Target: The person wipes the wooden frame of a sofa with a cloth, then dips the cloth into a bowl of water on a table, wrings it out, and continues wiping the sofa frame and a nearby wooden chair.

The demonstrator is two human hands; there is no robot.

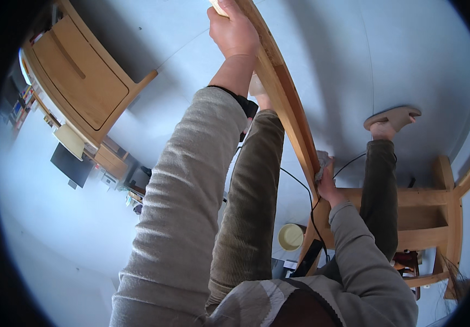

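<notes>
A long wooden beam (288,98), part of some wooden furniture, runs from the top of the view down between my legs. At its far end my left hand (235,32) is closed round a pale wooden edge (219,7) beside the beam; its fingertips are partly cut off by the picture's rim. My right hand (328,186), at the beam's lower end, holds a crumpled grey cloth (323,160) against the side of the wood. How its fingers lie on the cloth is partly hidden.
Wooden steps or shelves (423,197) stand at lower right, near my slippered foot (394,119). A black cable (300,178) crosses the floor behind the beam, near a pale yellow bin (291,237). At upper left is a wooden furniture panel (79,73), with a dark monitor (71,164) below.
</notes>
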